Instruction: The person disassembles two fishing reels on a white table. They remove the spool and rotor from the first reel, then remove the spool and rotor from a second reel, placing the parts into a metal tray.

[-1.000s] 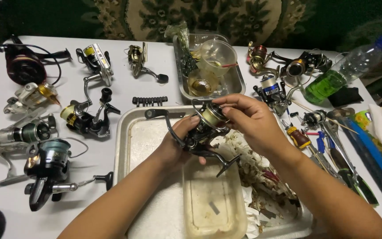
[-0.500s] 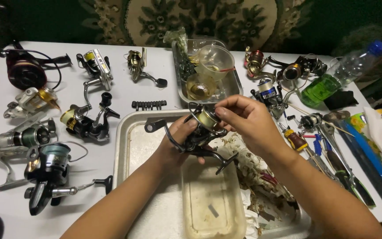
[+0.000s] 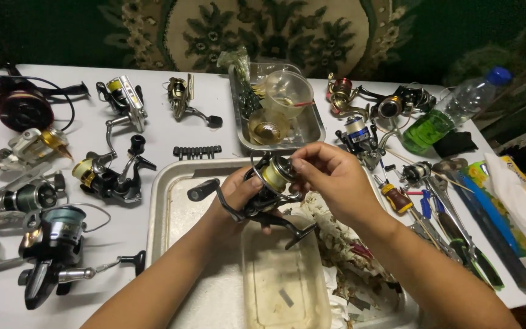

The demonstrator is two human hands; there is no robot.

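You have the spinning reel (image 3: 269, 192) up over the far edge of the metal tray (image 3: 171, 207), near the middle of the surface. Your left hand (image 3: 238, 195) is wrapped closed around its body; your right hand (image 3: 330, 180) pinches the gold spool with its fingers (image 3: 299, 166). It looks rigid, fairly heavy for its size, probably greasy; grip the body, not the thin bail wire or handle.

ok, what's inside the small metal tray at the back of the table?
The small metal tray holds a clear plastic cup, a glass bowl with brownish residue and dark small parts along its left side. The cup and bowl cover the tray floor beneath them.
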